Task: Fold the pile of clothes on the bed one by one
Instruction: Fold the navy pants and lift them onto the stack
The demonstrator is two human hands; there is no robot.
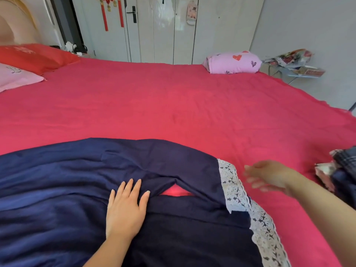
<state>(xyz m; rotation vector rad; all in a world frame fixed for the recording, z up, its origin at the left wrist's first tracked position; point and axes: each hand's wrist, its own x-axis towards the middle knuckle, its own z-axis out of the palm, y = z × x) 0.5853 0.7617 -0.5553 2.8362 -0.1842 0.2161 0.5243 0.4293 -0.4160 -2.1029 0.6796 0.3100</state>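
Note:
A navy blue garment point(81, 170) with a white lace hem point(237, 189) lies spread across the near part of the red bed sheet point(173, 103). My left hand point(125, 209) presses flat on the navy cloth, fingers straight. My right hand point(269, 176) hovers blurred just right of the lace hem, fingers loose, holding nothing. A small gap in the cloth beside my left fingers shows the red sheet. A pile of clothes point(341, 170), plaid and dark, sits at the right edge of the bed.
A folded pink bundle with hearts point(233, 62) lies at the far right of the bed. Red and pink pillows point(28, 64) are at the far left. White wardrobe doors point(163, 29) stand behind. A small stand with patterned cloth point(294, 62) is beside the bed.

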